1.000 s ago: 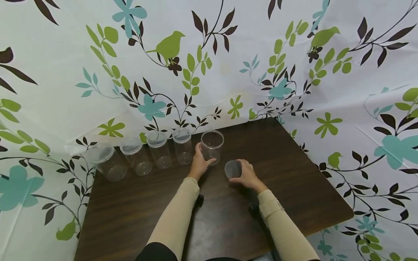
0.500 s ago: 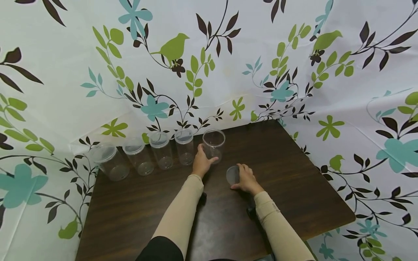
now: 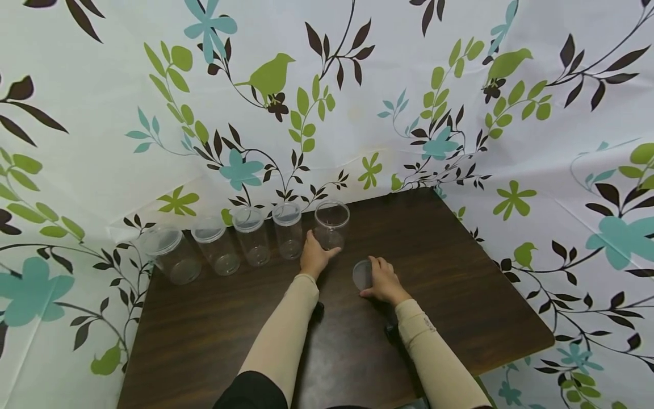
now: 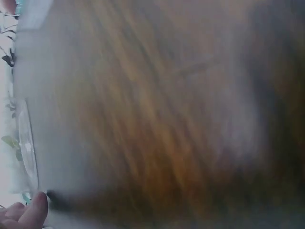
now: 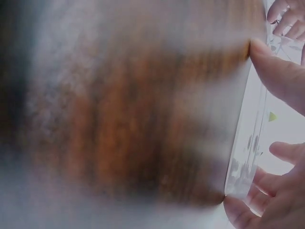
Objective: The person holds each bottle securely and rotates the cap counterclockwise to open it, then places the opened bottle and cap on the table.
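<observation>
Barely a shift, but we catch it: against a second ago, the translucent lid (image 3: pixel 361 276) and the right hand (image 3: pixel 383 282) have drifted a touch toward the person, while the uncovered jar (image 3: pixel 331 226) has edged nearer the row. Four capped jars (image 3: pixel 251 238) line up at its nine o'clock on the brown table (image 3: pixel 455 289); the lid sits at its five o'clock, well clear of it.

Over to the right wrist view, and we get what the head view can't give us: the lid nearly edge-on, thumb (image 5: pixel 281 71) at its twelve o'clock, fingertips (image 5: pixel 238 212) at its six. So the right hand pinches it, spread about as wide as the lid. More fingers peek in at two o'clock.

Now the left hand (image 3: pixel 315 255): it grips the uncovered jar from the seven o'clock side, thumb across the front. From the hands, the left forearm runs to seven o'clock, the right to five, both in pale sleeves (image 3: pixel 281 332).

And what's tough to call? Our left wrist view is mostly brown blur, with a clear rim (image 4: pixel 28 148) at nine o'clock and a cut-off hand at eight. Some left fingers hide behind the jar, and whether the lid touches the table, we cannot tell.
</observation>
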A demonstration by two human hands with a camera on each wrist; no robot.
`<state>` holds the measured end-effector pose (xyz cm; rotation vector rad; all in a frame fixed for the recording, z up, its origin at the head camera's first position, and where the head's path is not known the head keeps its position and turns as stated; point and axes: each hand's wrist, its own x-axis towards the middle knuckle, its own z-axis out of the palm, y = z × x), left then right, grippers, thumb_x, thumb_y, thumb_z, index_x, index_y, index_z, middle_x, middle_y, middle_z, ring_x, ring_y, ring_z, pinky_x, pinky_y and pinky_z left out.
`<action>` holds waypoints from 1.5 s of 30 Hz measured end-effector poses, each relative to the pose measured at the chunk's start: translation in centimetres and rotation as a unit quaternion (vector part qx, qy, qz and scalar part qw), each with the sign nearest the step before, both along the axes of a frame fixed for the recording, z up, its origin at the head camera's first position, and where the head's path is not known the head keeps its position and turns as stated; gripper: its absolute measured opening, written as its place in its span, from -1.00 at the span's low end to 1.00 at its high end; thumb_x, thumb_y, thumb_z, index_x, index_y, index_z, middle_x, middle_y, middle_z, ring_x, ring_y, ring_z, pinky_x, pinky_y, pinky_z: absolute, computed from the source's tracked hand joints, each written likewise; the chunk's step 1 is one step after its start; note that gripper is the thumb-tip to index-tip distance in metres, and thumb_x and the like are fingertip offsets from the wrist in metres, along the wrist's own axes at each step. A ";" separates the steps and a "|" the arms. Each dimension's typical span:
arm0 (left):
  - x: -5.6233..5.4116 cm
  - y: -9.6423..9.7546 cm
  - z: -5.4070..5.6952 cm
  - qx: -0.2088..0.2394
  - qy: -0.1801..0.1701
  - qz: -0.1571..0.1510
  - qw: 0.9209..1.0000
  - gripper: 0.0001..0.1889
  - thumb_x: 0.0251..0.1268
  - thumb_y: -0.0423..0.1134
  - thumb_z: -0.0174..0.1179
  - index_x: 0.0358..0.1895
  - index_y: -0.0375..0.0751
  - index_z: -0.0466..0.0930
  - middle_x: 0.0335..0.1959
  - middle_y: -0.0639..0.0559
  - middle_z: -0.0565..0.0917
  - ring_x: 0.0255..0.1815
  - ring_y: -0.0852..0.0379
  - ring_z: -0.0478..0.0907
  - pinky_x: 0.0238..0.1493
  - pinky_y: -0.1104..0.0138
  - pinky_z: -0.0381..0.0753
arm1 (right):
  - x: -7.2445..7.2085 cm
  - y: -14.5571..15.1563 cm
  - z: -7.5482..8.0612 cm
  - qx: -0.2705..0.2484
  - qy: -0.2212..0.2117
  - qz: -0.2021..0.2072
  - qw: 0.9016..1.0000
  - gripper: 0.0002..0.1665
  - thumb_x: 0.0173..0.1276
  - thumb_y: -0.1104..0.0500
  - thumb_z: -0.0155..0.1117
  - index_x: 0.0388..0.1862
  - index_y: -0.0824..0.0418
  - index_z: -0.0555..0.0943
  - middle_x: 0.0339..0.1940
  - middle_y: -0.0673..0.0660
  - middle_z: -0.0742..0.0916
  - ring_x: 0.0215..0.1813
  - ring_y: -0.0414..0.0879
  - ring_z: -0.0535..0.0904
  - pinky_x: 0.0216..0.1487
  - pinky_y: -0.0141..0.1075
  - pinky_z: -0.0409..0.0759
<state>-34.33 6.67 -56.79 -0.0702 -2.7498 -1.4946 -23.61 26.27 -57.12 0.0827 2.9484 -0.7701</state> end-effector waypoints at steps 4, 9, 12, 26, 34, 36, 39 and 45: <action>1.0 -0.4 -0.3 0.020 -0.005 0.010 1.000 0.14 0.04 -0.06 0.59 0.53 -0.47 0.02 0.47 -0.45 0.28 0.45 -0.32 0.30 0.41 -0.03 0.33 | -0.1 -0.1 -0.4 0.005 -0.014 0.005 1.000 0.35 -0.02 0.06 0.74 0.59 0.34 0.10 0.42 0.45 0.35 0.42 0.44 0.21 0.32 0.34 0.28; 2.7 -1.3 0.2 -0.007 -0.035 0.000 0.999 -0.02 0.12 -0.09 0.55 0.48 -0.41 0.14 0.40 -0.38 0.37 0.39 -0.28 0.38 0.34 -0.05 0.41 | 0.0 0.1 -0.5 0.003 -0.025 0.011 1.000 0.36 0.01 0.05 0.72 0.60 0.35 0.06 0.44 0.47 0.33 0.43 0.46 0.18 0.32 0.36 0.25; 3.3 -2.7 1.5 -0.056 -0.071 -0.026 0.996 -0.29 0.21 -0.04 0.46 0.33 -0.29 0.38 0.22 -0.21 0.60 0.20 -0.18 0.56 0.18 -0.05 0.52 | -0.2 0.3 -0.3 0.002 -0.027 0.015 1.000 0.35 0.03 0.05 0.71 0.61 0.35 0.04 0.44 0.47 0.32 0.44 0.47 0.16 0.31 0.37 0.25; 4.2 -8.5 3.1 -0.086 -0.129 0.018 0.988 -0.15 0.37 0.00 0.27 0.46 -0.55 0.13 0.38 -0.50 0.34 0.33 -0.44 0.38 0.30 -0.16 0.40 | -0.2 0.9 0.5 0.009 -0.036 0.021 0.999 0.42 0.04 0.04 0.70 0.62 0.37 -0.05 0.46 0.53 0.28 0.44 0.51 0.13 0.31 0.40 0.23; 2.8 -8.0 2.9 -0.034 -0.098 0.085 0.991 -0.04 0.32 -0.03 0.35 0.53 -0.48 -0.04 0.43 -0.49 0.20 0.29 -0.47 0.39 0.27 -0.17 0.43 | -0.2 0.5 0.4 0.013 -0.033 0.030 0.999 0.37 0.07 0.04 0.69 0.59 0.45 -0.02 0.46 0.55 0.27 0.44 0.52 0.14 0.32 0.38 0.25; 2.4 -7.8 2.9 -0.029 -0.096 0.093 0.991 0.01 0.31 0.00 0.36 0.56 -0.43 -0.09 0.47 -0.45 0.17 0.30 -0.45 0.39 0.24 -0.18 0.44 | -0.1 0.5 0.3 0.017 -0.031 0.034 0.999 0.33 0.08 0.03 0.68 0.57 0.48 0.03 0.46 0.53 0.29 0.43 0.50 0.16 0.32 0.36 0.27; 2.1 -7.7 3.2 -0.025 -0.089 0.103 0.990 0.06 0.29 0.05 0.38 0.58 -0.37 -0.13 0.51 -0.40 0.14 0.31 -0.43 0.39 0.19 -0.22 0.45 | 0.1 0.4 0.3 0.025 -0.026 0.039 0.999 0.29 0.08 0.02 0.68 0.55 0.51 0.10 0.42 0.51 0.34 0.41 0.47 0.21 0.31 0.33 0.31; 1.7 -7.1 3.6 -0.025 -0.073 0.113 0.991 0.09 0.23 0.13 0.41 0.61 -0.23 -0.11 0.54 -0.30 0.16 0.30 -0.39 0.42 0.13 -0.25 0.48 | 0.1 0.5 0.4 0.030 -0.021 0.039 0.999 0.28 0.08 -0.01 0.67 0.55 0.50 0.11 0.42 0.50 0.34 0.40 0.46 0.22 0.30 0.31 0.33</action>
